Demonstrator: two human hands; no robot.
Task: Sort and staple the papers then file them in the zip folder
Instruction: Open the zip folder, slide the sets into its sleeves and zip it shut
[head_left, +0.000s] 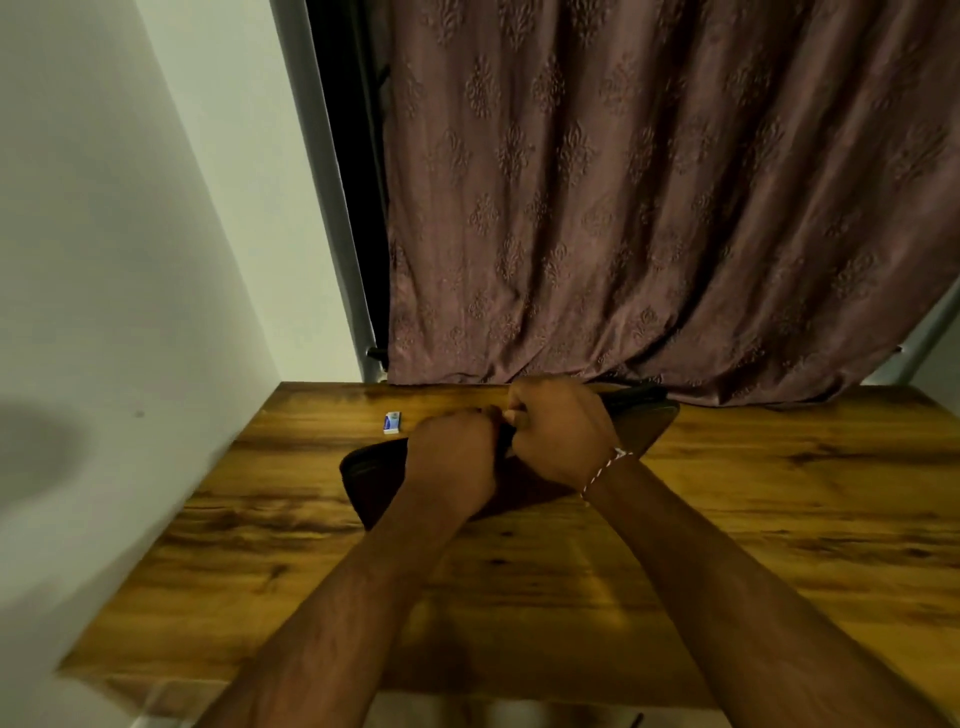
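A dark brown zip folder lies across the far middle of the wooden table, its right end raised near the curtain. My left hand has its fingers curled round the folder's upper edge. My right hand is closed on the same edge just to the right, fingers pinched together. Both hands hide the middle of the folder and its zip. No papers or stapler are in sight.
A small blue and white box sits on the table left of the folder. A patterned brown curtain hangs behind the table's far edge. A pale wall runs along the left side.
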